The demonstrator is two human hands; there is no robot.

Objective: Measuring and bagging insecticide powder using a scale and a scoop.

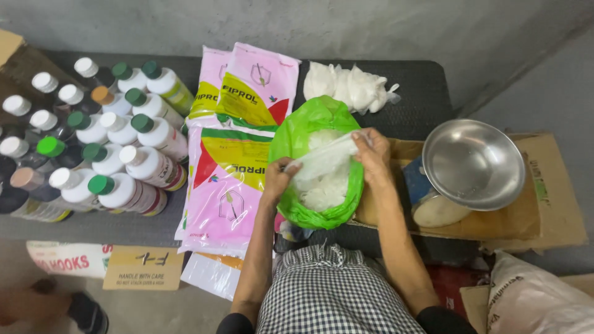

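Two hands pinch small clear plastic bag [325,158], thin, see-through, stretched flat between them. Left hand [277,179] grip closed on its 8 o'clock end, right hand [373,154] grip closed on 2 o'clock end. Bag held over open green bag [303,133] full of white packets, worktop [427,93] centre. Steel bowl [473,162] at 3 o'clock.

I see a thin clear plastic pouch [325,158] over a glossy, crinkled green plastic bag [309,124]. The bowl [473,164] is shiny polished metal. The pink packets [232,185] look like slick printed plastic, the bottles [133,195] smooth plastic, the box [550,210] matt cardboard, and the table [414,93] a dark, textured matt surface.
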